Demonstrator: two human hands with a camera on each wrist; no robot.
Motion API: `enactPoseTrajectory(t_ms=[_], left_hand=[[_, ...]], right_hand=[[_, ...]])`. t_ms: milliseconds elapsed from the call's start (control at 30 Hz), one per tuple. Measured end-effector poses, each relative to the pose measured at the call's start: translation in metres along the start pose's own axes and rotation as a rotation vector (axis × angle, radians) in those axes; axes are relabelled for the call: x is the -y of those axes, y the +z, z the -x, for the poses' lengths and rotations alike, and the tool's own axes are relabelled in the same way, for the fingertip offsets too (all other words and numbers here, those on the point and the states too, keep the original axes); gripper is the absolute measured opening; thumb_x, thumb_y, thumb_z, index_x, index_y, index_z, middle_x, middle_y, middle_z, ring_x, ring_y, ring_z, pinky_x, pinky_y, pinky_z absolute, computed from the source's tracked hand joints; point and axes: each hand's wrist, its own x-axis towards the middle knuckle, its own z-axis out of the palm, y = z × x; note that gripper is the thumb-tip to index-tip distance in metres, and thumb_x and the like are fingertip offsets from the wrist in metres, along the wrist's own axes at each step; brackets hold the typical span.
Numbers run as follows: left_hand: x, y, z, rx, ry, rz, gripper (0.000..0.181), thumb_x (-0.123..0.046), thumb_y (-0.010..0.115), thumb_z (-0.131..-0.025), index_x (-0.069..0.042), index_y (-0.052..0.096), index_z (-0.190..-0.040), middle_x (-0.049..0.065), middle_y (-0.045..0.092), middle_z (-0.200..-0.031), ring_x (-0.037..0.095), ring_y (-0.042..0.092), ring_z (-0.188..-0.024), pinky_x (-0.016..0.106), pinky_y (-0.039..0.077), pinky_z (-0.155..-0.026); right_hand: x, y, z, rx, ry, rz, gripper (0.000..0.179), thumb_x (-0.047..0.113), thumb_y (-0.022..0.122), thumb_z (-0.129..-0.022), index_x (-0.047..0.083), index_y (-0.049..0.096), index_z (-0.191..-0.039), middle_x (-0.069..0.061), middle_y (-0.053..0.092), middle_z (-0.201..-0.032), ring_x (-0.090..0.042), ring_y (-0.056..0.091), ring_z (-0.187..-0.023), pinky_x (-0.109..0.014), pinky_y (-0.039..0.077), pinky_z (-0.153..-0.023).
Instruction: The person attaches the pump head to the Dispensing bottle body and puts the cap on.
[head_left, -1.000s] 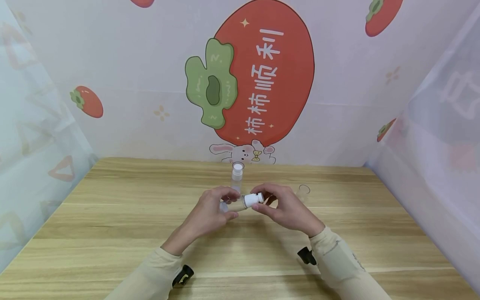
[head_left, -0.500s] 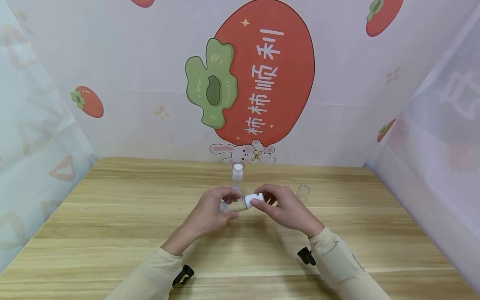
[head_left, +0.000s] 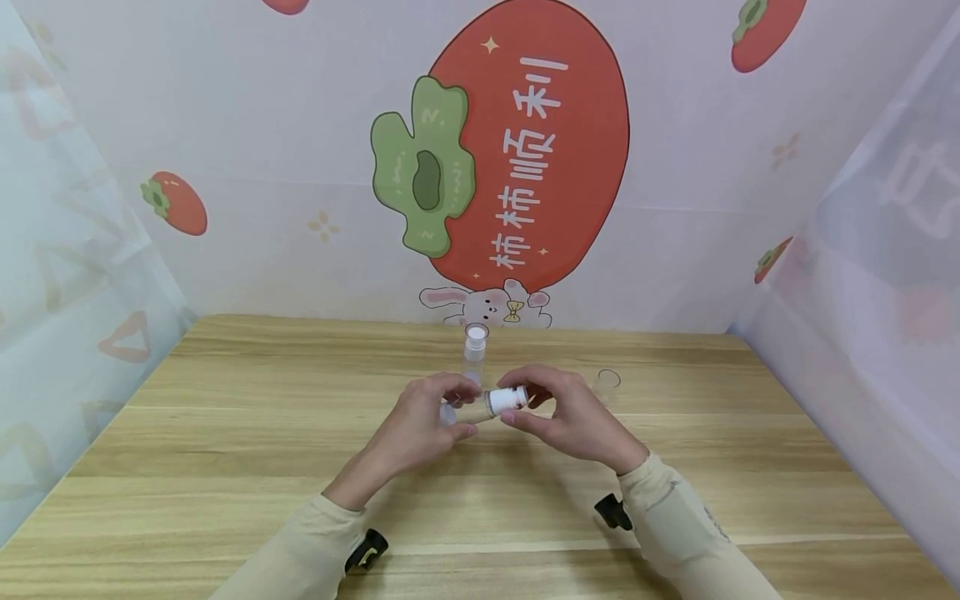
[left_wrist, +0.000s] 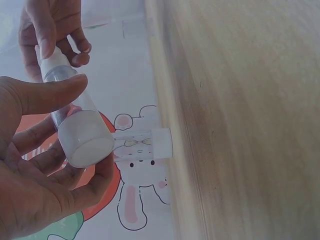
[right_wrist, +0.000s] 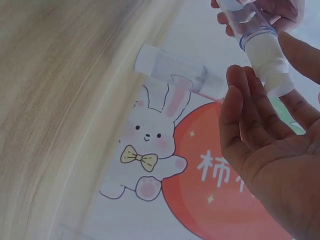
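Note:
A slim clear pump bottle (head_left: 476, 411) with a white collar (head_left: 504, 401) lies tilted in the air between my hands. My left hand (head_left: 420, 423) grips its clear body near the white base (left_wrist: 90, 145), thumb on one side and fingers curled beneath. At the other end, my right hand (head_left: 576, 418) holds the white collar between thumb and fingertips. Part of the bottle's body is covered by the left hand. Behind it a second, similar bottle (head_left: 474, 354) stands upright on the table, its lower part hidden by the left fingers.
A clear see-through cap (head_left: 606, 385) stands on the wooden table (head_left: 300, 467), to the right behind the right hand. A printed cloth (head_left: 300, 108) hangs along the table's back edge, with pale sheets at both sides.
The right thumb moved up over the white collar half a second ago and is now back at its lower edge, uncovering the collar. The left hand has stayed in place.

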Motion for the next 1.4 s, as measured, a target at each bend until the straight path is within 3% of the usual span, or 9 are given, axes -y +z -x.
enactPoseTrajectory(t_ms=[267,567,933,1133,1400], left_hand=[[0.002,0.001,-0.001,0.000,0.012,-0.002,0.036,0.006,0.085,-0.075,-0.001,0.071,-0.107,0.008,0.070,-0.100,0.030,0.065,-0.091,0.046,0.054,-0.085],[0.002,0.001,-0.001,-0.002,0.010,-0.002,0.037,0.006,0.085,-0.075,-0.003,0.071,-0.108,0.007,0.071,-0.100,0.031,0.066,-0.092,0.046,0.054,-0.085],[0.001,0.002,-0.001,-0.009,-0.002,-0.013,0.037,0.006,0.086,-0.075,-0.001,0.071,-0.108,0.011,0.071,-0.103,0.031,0.067,-0.094,0.048,0.054,-0.087],[0.001,0.002,-0.001,-0.011,-0.011,-0.022,0.036,0.005,0.086,-0.075,-0.004,0.072,-0.108,0.010,0.072,-0.104,0.030,0.067,-0.094,0.047,0.054,-0.087],[0.002,0.002,-0.001,-0.020,-0.012,-0.043,0.036,0.004,0.086,-0.075,-0.004,0.072,-0.107,0.010,0.072,-0.102,0.027,0.066,-0.091,0.046,0.055,-0.085]], right_hand=[[-0.001,-0.002,0.001,0.026,0.013,0.005,0.033,0.013,0.080,-0.088,0.014,0.068,-0.119,0.006,0.068,-0.106,-0.017,0.064,-0.089,-0.038,0.057,-0.083],[0.000,-0.001,0.000,0.034,0.062,0.008,0.027,0.014,0.078,-0.091,0.014,0.069,-0.116,0.007,0.068,-0.102,-0.014,0.063,-0.086,-0.032,0.057,-0.078],[-0.002,-0.001,0.000,0.027,0.058,0.022,0.028,0.016,0.078,-0.091,0.013,0.068,-0.117,0.008,0.068,-0.099,-0.014,0.063,-0.086,-0.035,0.057,-0.077],[-0.005,-0.014,0.002,-0.007,0.068,0.088,0.044,0.016,0.083,-0.086,0.008,0.066,-0.126,0.001,0.069,-0.105,-0.022,0.066,-0.095,-0.044,0.056,-0.082],[-0.020,-0.038,0.008,-0.089,0.161,0.272,0.041,0.010,0.081,-0.087,0.006,0.066,-0.126,-0.004,0.068,-0.110,-0.023,0.064,-0.101,-0.043,0.054,-0.084]])
